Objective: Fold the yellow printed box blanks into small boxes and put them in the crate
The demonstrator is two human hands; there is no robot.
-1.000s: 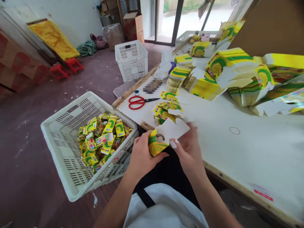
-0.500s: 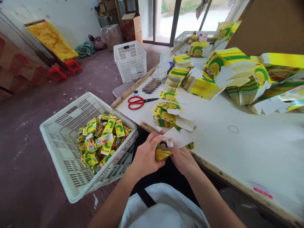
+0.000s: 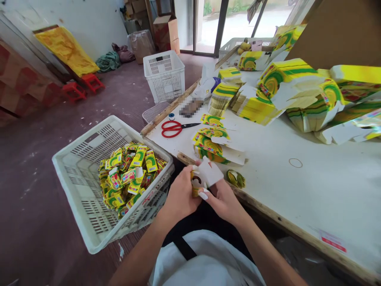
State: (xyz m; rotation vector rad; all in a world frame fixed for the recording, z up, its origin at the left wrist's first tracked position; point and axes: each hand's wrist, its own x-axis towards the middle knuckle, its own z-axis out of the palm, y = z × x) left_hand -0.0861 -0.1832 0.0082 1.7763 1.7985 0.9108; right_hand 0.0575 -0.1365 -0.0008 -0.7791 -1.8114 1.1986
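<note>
Over the table's front edge, my left hand (image 3: 181, 194) is closed around a small yellow and green carton (image 3: 212, 174) with its white flaps spread. My right hand (image 3: 226, 201) grips the same carton from the other side, thumb near its opening. A dark ring-like shape shows at the opening; I cannot tell what it is. Just right of the hands, a crumpled green-yellow piece (image 3: 235, 178) lies on the white table (image 3: 268, 167). Ahead of them is a loose stack of flattened cartons (image 3: 210, 145).
Red-handled scissors (image 3: 172, 129) and a small blue-topped spool (image 3: 172, 116) lie at the table's left. A white basket (image 3: 74, 186) on my left holds many filled-looking small cartons (image 3: 131, 171). Bundles of flat cartons (image 3: 256, 105) and a rubber band (image 3: 295, 163) are farther right.
The carton has turned in my hands, and its white flaps have come nearer to me. My right thumb has shifted lower. The crumpled green-yellow piece on the table shows more fully.
</note>
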